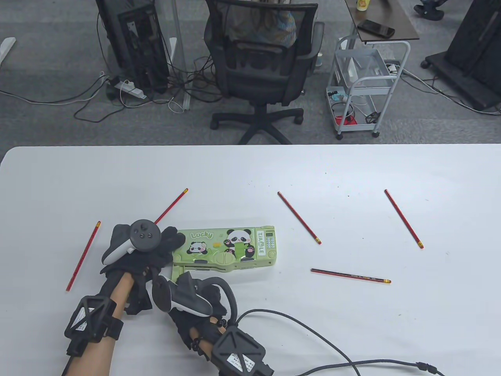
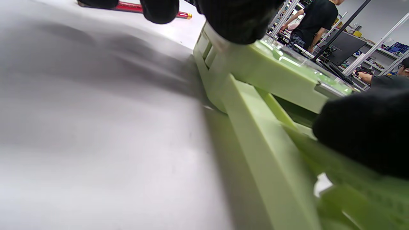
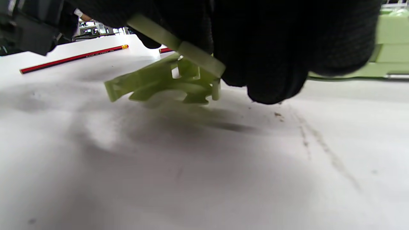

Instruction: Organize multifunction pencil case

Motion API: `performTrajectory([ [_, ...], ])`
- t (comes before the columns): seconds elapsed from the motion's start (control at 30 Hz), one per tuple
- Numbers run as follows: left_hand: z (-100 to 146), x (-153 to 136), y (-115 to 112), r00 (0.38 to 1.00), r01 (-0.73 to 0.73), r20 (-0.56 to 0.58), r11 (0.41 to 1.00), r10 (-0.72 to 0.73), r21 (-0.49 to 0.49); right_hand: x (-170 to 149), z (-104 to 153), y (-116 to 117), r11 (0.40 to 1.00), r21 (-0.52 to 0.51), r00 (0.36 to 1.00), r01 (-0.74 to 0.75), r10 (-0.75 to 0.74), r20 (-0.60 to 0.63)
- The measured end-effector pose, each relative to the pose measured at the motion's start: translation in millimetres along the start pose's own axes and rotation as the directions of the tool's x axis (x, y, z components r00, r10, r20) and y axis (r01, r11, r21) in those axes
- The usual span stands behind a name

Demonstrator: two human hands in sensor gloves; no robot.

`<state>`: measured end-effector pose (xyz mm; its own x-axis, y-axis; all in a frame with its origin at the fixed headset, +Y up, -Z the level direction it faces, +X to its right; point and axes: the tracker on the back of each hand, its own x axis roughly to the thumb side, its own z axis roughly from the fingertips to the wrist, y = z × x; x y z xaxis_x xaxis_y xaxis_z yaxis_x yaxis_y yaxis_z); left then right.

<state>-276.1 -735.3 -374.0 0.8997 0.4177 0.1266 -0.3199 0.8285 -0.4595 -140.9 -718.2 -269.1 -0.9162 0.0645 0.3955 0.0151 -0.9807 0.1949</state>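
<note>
Beyond the far edge of the white counter (image 1: 352,164), a black mesh office chair (image 1: 261,62) on castors is seen on grey carpet. To its left, a dark computer tower (image 1: 135,43) is stood beside a white power strip (image 1: 131,89) amid tangled cables. To the right of the chair, a white wheeled trolley (image 1: 366,90) with tiered baskets is parked. Behind it, a black phone (image 1: 375,28) is laid on a brown side table (image 1: 385,21). A black cable (image 1: 313,333) is trailed across the counter's near edge.
</note>
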Motion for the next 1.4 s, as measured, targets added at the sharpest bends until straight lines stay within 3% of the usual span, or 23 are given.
performTrajectory([
  [0.27,0.1,-0.2,-0.3,1.0,0.001,0.002,1.0,-0.001,0.004,8.3,1.2,4.4,0.991,-0.084,0.994,-0.107,0.109,0.022],
  [0.73,0.0,-0.1,-0.8,1.0,0.008,0.002,1.0,-0.008,0.008,16.4,1.4,13.1,0.969,-0.126,0.975,-0.214,0.219,0.03],
  [0.97,-0.1,-0.1,-0.9,1.0,0.009,0.002,1.0,-0.009,0.007,12.5,0.9,14.4,0.971,-0.159,0.984,-0.176,0.178,0.0],
  [1.4,-0.1,-0.6,-1.1,1.0,0.008,0.002,1.0,-0.008,0.009,11.2,1.4,15.8,0.973,-0.131,0.981,-0.188,0.192,0.015],
])
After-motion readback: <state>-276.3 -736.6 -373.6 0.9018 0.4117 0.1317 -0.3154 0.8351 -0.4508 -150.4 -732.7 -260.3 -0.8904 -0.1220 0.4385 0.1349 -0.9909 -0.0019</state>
